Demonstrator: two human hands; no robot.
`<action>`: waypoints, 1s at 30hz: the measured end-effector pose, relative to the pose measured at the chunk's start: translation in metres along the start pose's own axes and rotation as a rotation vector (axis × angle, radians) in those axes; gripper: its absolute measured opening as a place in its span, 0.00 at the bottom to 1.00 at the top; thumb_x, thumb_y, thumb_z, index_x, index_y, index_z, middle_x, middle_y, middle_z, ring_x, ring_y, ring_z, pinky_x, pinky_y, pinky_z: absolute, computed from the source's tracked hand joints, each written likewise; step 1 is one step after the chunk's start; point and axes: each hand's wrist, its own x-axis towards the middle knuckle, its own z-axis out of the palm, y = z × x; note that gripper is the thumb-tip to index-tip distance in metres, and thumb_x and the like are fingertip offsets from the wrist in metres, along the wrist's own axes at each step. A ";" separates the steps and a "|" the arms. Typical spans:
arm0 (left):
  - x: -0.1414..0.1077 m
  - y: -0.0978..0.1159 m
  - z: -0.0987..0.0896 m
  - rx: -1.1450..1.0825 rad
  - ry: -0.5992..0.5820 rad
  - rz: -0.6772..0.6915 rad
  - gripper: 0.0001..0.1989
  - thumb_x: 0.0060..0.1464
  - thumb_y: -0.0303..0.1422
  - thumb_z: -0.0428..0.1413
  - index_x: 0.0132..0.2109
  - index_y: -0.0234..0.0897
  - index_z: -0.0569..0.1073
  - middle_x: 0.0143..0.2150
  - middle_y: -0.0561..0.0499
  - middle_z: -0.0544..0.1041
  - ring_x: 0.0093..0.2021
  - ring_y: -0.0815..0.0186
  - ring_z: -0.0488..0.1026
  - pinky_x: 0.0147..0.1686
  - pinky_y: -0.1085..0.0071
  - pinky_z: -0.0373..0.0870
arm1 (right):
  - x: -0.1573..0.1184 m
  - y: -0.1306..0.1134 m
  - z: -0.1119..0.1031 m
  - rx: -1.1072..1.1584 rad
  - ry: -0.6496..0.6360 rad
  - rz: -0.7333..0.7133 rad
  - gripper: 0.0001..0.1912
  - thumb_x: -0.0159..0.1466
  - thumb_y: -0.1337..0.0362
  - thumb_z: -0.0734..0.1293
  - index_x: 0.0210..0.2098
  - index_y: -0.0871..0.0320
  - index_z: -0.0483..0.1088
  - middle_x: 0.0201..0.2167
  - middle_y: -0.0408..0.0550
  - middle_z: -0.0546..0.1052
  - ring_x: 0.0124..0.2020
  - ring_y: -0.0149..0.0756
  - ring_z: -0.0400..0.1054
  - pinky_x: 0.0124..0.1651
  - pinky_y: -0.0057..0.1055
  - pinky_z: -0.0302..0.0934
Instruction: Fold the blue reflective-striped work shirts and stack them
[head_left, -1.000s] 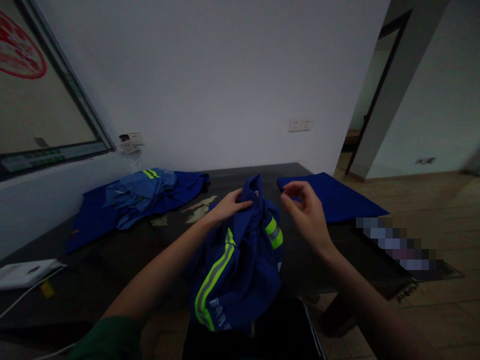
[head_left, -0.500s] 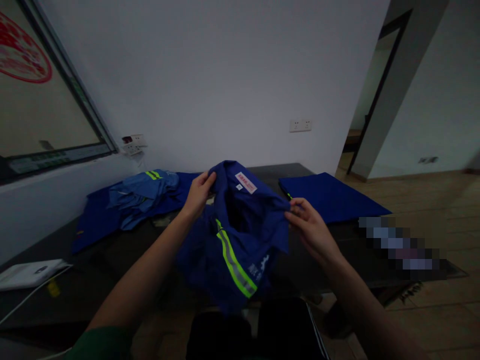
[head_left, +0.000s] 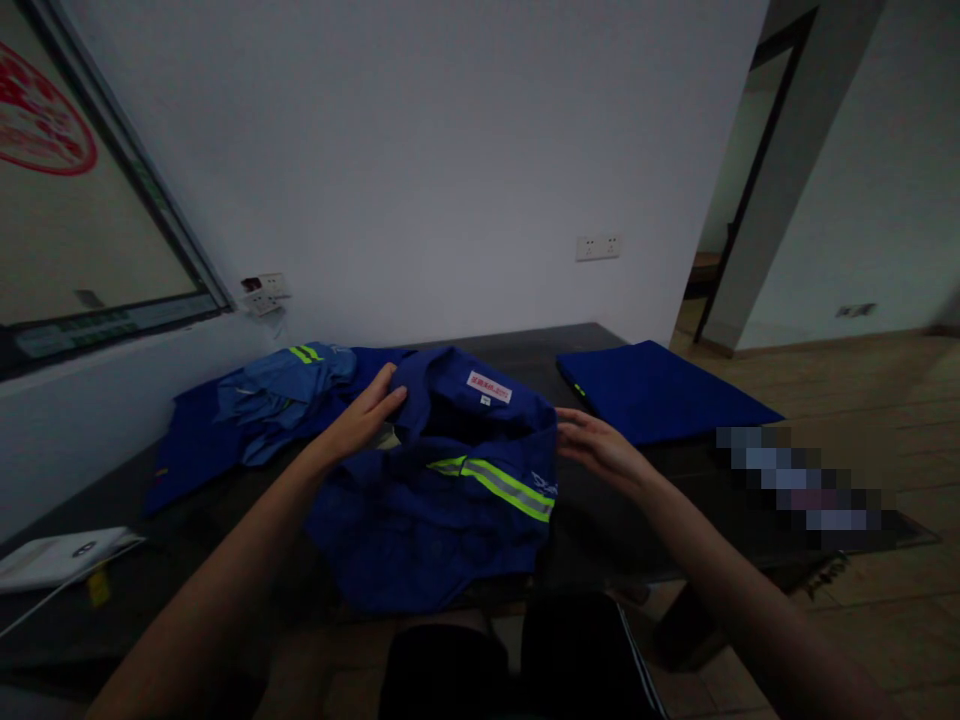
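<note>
Blue jacket (head_left: 427,540) lies across the near part of the dark table (head_left: 559,342), just in front of the wearer's knees (head_left: 570,640); neck opening faces up, collar (head_left: 414,395) toward the wall, white-and-red label (head_left: 489,387) readable as a patch inside it; lower cloth rumpled, its near edge close to the table's front edge, any overhang too dark to tell; reflective strip (head_left: 510,490) slants down to the right

Left hand (head_left: 373,405) pinched on the collar's left side, thumb on top, fingers folded behind the cloth; right hand (head_left: 596,445) half open, fingers stretched out flat, tips at the jacket's right edge; whether they pinch the fabric or only touch it, cannot tell

Around it: folded blue cloth (head_left: 664,393) on the right, just beyond the right hand; crumpled light-blue garment (head_left: 292,388) over a darker blue cloth (head_left: 191,445), beyond the left hand; white device (head_left: 64,558) with a cable at far left

On handling, my judgement: keep the left pinch light, so the collar does not crease; match it with a right grip at equal height; draw the two sides apart evenly until the strip runs level; smooth the lower folds outward from the middle; keep the sleeves clear of the neighbouring cloths
</note>
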 end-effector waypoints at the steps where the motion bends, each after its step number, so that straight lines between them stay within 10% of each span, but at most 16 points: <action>1: 0.001 -0.005 -0.001 0.021 -0.065 0.001 0.24 0.58 0.46 0.48 0.56 0.38 0.67 0.52 0.45 0.74 0.53 0.55 0.69 0.54 0.61 0.66 | -0.002 0.009 -0.007 -0.028 -0.007 0.034 0.22 0.49 0.68 0.72 0.45 0.54 0.71 0.41 0.48 0.78 0.43 0.38 0.73 0.50 0.37 0.65; 8: 0.020 -0.022 0.001 0.169 -0.371 0.087 0.21 0.55 0.35 0.44 0.52 0.34 0.71 0.50 0.44 0.74 0.52 0.57 0.69 0.56 0.60 0.63 | 0.001 0.025 -0.021 -0.336 -0.072 0.014 0.27 0.47 0.69 0.71 0.48 0.55 0.71 0.53 0.52 0.74 0.54 0.45 0.68 0.56 0.42 0.62; 17: 0.032 -0.023 0.005 0.376 -0.612 0.148 0.17 0.53 0.34 0.51 0.49 0.35 0.73 0.55 0.44 0.72 0.56 0.58 0.65 0.60 0.61 0.58 | 0.040 0.032 -0.007 -0.625 -0.143 -0.037 0.20 0.44 0.73 0.66 0.38 0.60 0.74 0.40 0.51 0.79 0.45 0.46 0.72 0.54 0.44 0.63; 22: 0.029 -0.035 0.005 0.247 -0.479 0.027 0.16 0.51 0.38 0.53 0.44 0.36 0.75 0.47 0.47 0.77 0.51 0.56 0.71 0.56 0.60 0.63 | 0.058 0.032 -0.003 -0.693 -0.166 -0.179 0.14 0.45 0.71 0.67 0.33 0.58 0.75 0.38 0.48 0.80 0.48 0.48 0.70 0.59 0.46 0.58; 30: 0.049 -0.033 -0.023 0.268 -0.038 0.043 0.12 0.52 0.39 0.48 0.36 0.38 0.72 0.36 0.49 0.76 0.40 0.58 0.71 0.47 0.64 0.66 | 0.051 -0.004 -0.017 -0.338 0.036 -0.210 0.12 0.49 0.58 0.73 0.30 0.54 0.70 0.27 0.41 0.77 0.31 0.35 0.71 0.41 0.33 0.66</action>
